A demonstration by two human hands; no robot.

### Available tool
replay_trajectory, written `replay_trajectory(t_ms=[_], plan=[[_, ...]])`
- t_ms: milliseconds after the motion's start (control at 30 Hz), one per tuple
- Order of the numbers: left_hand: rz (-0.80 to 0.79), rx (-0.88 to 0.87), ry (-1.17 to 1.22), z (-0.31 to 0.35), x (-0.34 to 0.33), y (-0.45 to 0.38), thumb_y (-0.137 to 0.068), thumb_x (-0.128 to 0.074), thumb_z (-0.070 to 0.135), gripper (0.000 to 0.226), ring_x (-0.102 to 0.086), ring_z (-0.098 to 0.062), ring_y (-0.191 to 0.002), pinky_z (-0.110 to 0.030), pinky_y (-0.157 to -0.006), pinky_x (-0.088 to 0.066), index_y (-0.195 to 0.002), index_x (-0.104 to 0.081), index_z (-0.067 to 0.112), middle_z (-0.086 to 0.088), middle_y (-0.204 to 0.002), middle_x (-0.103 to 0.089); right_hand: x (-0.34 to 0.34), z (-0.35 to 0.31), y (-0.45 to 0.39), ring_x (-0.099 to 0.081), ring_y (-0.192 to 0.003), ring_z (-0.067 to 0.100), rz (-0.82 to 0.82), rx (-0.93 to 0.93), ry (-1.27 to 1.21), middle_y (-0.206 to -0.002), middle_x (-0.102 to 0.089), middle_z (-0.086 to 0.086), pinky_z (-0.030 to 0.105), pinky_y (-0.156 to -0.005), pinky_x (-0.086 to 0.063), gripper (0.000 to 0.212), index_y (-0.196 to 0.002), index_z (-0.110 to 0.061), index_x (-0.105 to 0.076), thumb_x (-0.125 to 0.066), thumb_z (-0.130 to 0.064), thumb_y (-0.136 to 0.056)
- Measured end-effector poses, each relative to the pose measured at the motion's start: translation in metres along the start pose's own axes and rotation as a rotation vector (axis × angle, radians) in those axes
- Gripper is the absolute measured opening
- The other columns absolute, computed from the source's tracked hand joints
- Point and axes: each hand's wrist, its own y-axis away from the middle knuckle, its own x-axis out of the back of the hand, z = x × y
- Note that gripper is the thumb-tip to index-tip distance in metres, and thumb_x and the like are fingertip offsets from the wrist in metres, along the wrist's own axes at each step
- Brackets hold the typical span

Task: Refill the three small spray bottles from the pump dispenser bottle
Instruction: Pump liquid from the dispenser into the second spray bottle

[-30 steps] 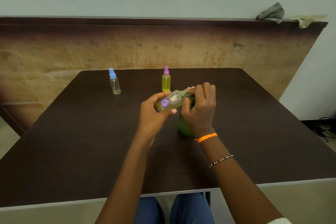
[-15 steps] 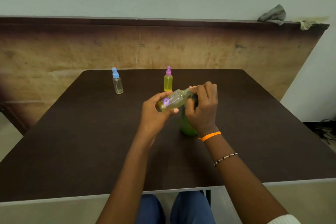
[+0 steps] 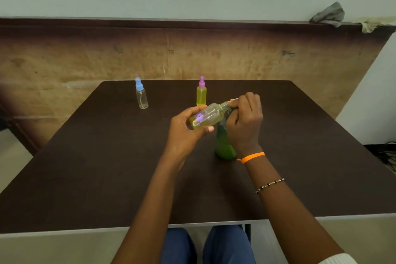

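Head view, looking down on a dark brown table [image 3: 85, 178]. Left hand [image 3: 184, 133] at centre, fingers and thumb curled round the base of a small flower-printed spray bottle [image 3: 206, 117]; bottle cap off, held above the table, tilted with its bare threaded neck toward 2 o'clock; pale yellow liquid pooled along its lower side. Right hand [image 3: 244, 122] just at 3 o'clock of that bottle, fingers curled over the top of the green pump dispenser bottle [image 3: 225, 148], fingertips [image 3: 233, 102] meeting the small bottle's neck; pump head hidden beneath the hand, so exact hold on it cannot be told. Green pump dispenser bottle upright on the table directly below the right hand, at 5 o'clock of the tilted bottle, lower body visible, wrist just beside it. Pink-capped spray bottle [image 3: 201, 92] upright toward the far edge, at 12 o'clock of the left hand, filled with yellow liquid, cap on. Blue-capped spray bottle [image 3: 141, 94] upright at 9 o'clock of the pink-capped one, well apart from it, clear and seemingly without liquid, cap on. Orange band [image 3: 251, 157] and beaded bracelet [image 3: 270, 185] on the right forearm. Grey cloth [image 3: 329, 15] on the ledge at far 1 o'clock. Blue-trousered knees [image 3: 210, 244] below the near table edge at 6 o'clock.
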Motion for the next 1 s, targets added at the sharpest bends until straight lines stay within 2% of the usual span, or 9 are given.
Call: replay_trajectory(t_ms=[167,367,500,633,867,1000], plan=[[-0.011,0.001,0.004,0.004,0.003,-0.001,-0.069,-0.074,-0.008,0.053,-0.064,-0.005,-0.096,-0.016,-0.08,-0.052,-0.116,-0.062,0.014,0.002,-0.107,-0.068,0.0,-0.004,-0.009,-0.038,-0.07,0.022,-0.02,-0.019,0.016,-0.068,-0.049,0.015,0.03,-0.059,-0.033,0.02,-0.065,0.001,-0.053,-0.036,0.006,-0.074],[-0.002,0.014,0.015,-0.002,-0.002,0.0,-0.069,-0.07,-0.014,0.055,-0.064,0.002,-0.087,-0.012,-0.072,-0.051,-0.116,-0.062,0.011,0.006,-0.1,-0.067,-0.003,-0.001,0.004,-0.036,-0.067,0.024,0.053,-0.017,0.032,-0.065,-0.047,0.017,0.034,-0.055,-0.033,0.024,-0.061,0.002,-0.052,-0.035,0.008,-0.076],[-0.019,-0.003,-0.006,-0.002,0.001,-0.002,-0.07,-0.068,-0.017,0.057,-0.063,-0.005,-0.094,-0.018,-0.079,-0.053,-0.117,-0.061,0.015,0.002,-0.104,-0.067,-0.001,-0.004,-0.003,-0.038,-0.067,0.024,0.019,-0.027,0.033,-0.066,-0.048,0.016,0.036,-0.056,-0.035,0.024,-0.063,0.001,-0.053,-0.034,0.006,-0.076],[-0.028,-0.017,-0.002,-0.002,0.0,-0.002,-0.07,-0.066,-0.017,0.058,-0.062,-0.005,-0.098,-0.02,-0.083,-0.053,-0.117,-0.061,0.016,0.002,-0.108,-0.067,0.0,-0.004,-0.009,-0.038,-0.067,0.025,0.018,-0.046,0.018,-0.066,-0.048,0.016,0.036,-0.056,-0.034,0.024,-0.062,0.001,-0.052,-0.033,0.006,-0.075],[-0.031,0.004,-0.013,-0.006,0.0,0.0,-0.069,-0.068,-0.016,0.057,-0.062,-0.006,-0.099,-0.017,-0.078,-0.052,-0.115,-0.062,0.018,0.001,-0.109,-0.067,-0.006,-0.001,-0.002,-0.033,-0.066,0.023,0.034,-0.026,0.02,-0.063,-0.044,0.016,0.039,-0.052,-0.032,0.023,-0.058,0.0,-0.047,-0.033,0.008,-0.073],[-0.032,-0.009,-0.005,-0.001,0.0,-0.002,-0.069,-0.069,-0.016,0.058,-0.062,-0.005,-0.095,-0.017,-0.079,-0.052,-0.113,-0.062,0.021,0.003,-0.106,-0.067,-0.002,-0.003,-0.014,-0.034,-0.067,0.021,0.001,-0.044,0.0,-0.064,-0.046,0.015,0.032,-0.055,-0.031,0.021,-0.06,0.0,-0.049,-0.032,0.006,-0.07]])
